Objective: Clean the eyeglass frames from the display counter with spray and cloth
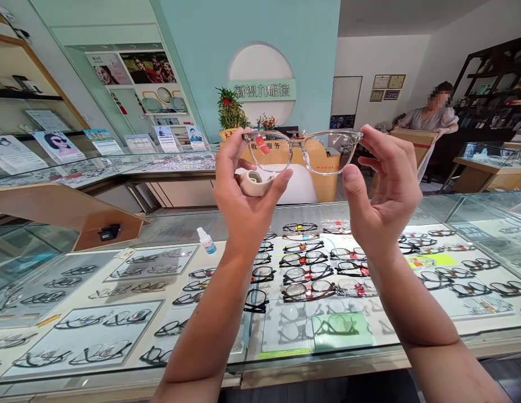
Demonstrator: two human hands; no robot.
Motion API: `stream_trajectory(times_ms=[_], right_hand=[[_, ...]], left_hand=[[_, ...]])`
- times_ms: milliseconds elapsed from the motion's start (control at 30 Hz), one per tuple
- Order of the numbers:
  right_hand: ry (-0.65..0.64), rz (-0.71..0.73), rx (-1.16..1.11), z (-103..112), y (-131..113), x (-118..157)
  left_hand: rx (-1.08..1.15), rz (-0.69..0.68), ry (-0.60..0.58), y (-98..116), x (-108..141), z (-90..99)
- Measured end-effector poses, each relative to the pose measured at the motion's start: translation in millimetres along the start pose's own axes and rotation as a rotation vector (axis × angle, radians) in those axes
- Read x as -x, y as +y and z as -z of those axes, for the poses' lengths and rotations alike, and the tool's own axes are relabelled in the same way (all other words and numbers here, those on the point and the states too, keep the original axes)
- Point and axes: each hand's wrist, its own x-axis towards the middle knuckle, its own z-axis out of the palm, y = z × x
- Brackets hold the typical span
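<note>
I hold a pair of clear-framed eyeglasses [297, 143] up at face height, front spread between both hands. A red sticker is on the left lens. My left hand [247, 196] pinches the left hinge end between its fingers. In that palm sits a cream, rounded, hollow-looking object [255, 183] whose kind I cannot make out. My right hand [382, 179] grips the right hinge end with its fingertips, the thumb below and apart from the rim. Below my forearms, rows of eyeglasses [308, 274] lie in a glass display case [252, 358].
On the case stands a small spray bottle [206, 242]. A slanted wooden panel [71, 210] rises at left. Across the aisle are a long glass counter [168, 162], a reception desk [325, 162] and a potted plant [232, 109]. At right, a person [428, 117] holds a cardboard piece [412, 143].
</note>
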Motion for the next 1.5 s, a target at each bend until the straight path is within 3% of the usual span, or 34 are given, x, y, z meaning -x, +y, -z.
stream_trajectory(times_ms=[400, 533, 767, 867, 1033, 1233, 1367, 1500], right_hand=[[0.056, -0.106, -0.274, -8.7, 19.8, -2.3], [0.01, -0.169, -0.249, -9.6, 22.5, -2.0], [0.117, -0.113, -0.162, -9.3, 17.0, -1.6], [0.131, -0.123, -0.268, -10.0, 19.6, -2.7], [-0.006, -0.233, -0.372, -10.6, 34.9, -5.7], [-0.16, -0.22, -0.408, -7.7, 52.6, -8.2], [-0.186, -0.262, -0.464, -6.5, 51.7, -9.1], [-0.127, -0.397, -0.655, -6.5, 44.2, -10.6]], left_hand=[[-0.101, 0.037, 0.084, 6.1, 5.2, -0.3], [-0.082, 0.048, 0.07, 5.7, 4.7, 0.2], [-0.04, 0.012, 0.026, 3.2, 1.1, -3.9], [-0.048, 0.014, 0.031, 2.8, 2.0, -5.3], [-0.04, 0.037, 0.014, 3.9, 5.6, -5.3], [-0.102, 0.009, 0.001, 1.2, 5.7, -5.2], [-0.053, -0.083, 0.037, -2.1, 4.2, -6.5], [0.084, -0.006, 0.024, 0.5, 5.3, -7.9]])
